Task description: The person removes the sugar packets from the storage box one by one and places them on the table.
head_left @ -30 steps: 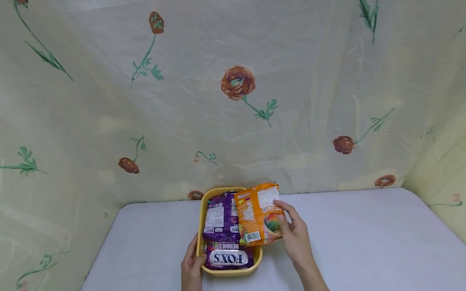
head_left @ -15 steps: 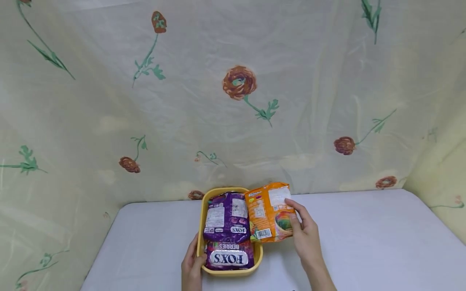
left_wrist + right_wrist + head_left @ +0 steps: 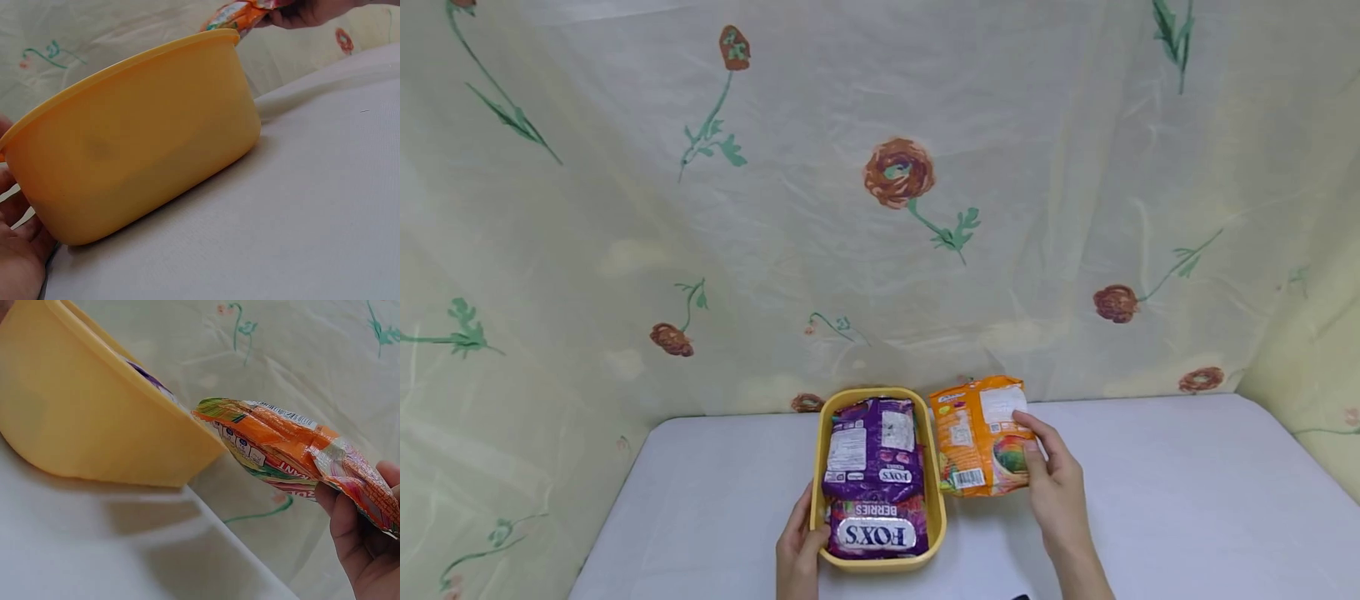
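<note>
The right hand [image 3: 1057,485] pinches the orange bag [image 3: 962,437] only at its right edge — so it might slip — while the left hand [image 3: 798,546] holds the yellow tub [image 3: 882,566].

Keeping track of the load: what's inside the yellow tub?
Inside the tub are a near purple bag, reading FOX'S BERRIES, and a far purple bag. Anything beneath these bags is covered, so I cannot tell whether more lie there.

Lower purple packet [image 3: 880,527]: "FOX'S BERRIES", upside down. Upper purple packet [image 3: 872,446]: "FOX'S". Orange packet [image 3: 973,437]: barcode [image 3: 967,477], small print illegible.
</note>
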Demonstrator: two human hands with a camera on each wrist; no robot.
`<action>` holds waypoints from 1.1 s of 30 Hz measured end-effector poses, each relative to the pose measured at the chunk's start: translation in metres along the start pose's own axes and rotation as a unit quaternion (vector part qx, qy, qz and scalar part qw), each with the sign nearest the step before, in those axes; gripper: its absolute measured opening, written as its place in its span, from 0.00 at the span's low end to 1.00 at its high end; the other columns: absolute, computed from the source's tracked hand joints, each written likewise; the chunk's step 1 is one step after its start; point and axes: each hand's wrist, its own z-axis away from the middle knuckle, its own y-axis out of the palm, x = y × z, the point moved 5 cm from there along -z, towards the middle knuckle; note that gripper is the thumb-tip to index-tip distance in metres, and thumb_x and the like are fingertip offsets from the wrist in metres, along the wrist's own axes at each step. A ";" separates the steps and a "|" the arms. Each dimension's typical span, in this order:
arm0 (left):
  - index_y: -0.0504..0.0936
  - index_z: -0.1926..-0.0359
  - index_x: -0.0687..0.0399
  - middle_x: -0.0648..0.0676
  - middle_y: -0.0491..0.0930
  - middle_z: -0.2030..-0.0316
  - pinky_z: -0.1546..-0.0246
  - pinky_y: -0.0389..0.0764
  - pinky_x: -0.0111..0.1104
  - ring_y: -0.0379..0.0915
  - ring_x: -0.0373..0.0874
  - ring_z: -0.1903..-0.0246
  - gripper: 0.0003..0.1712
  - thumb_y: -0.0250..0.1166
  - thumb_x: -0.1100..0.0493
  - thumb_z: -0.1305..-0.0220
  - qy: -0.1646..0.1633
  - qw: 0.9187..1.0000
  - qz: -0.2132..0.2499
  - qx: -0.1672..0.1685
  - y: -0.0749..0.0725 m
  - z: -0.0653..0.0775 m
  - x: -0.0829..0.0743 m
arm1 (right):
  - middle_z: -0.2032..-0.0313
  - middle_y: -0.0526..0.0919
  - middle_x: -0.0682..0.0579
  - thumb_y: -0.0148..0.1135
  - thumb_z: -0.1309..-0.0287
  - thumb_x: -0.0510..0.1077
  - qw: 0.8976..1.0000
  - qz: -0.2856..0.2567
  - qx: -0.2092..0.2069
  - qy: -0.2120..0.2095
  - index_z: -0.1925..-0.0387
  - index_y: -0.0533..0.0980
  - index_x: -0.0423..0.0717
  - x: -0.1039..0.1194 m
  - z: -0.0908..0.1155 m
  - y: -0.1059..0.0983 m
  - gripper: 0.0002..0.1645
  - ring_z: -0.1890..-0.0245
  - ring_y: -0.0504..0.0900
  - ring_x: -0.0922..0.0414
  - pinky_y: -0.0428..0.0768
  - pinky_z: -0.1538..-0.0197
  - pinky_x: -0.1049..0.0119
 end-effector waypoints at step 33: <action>0.56 0.30 0.65 0.66 0.53 0.29 0.35 0.58 0.36 0.49 0.58 0.29 0.37 0.48 0.69 0.44 -0.014 0.999 -0.035 -0.014 -0.001 -0.002 0.003 | 0.31 0.63 0.49 0.41 0.30 0.41 0.998 0.050 0.025 0.002 0.37 0.67 0.52 -0.051 -0.017 0.003 0.23 0.27 0.52 0.52 0.56 0.27 0.49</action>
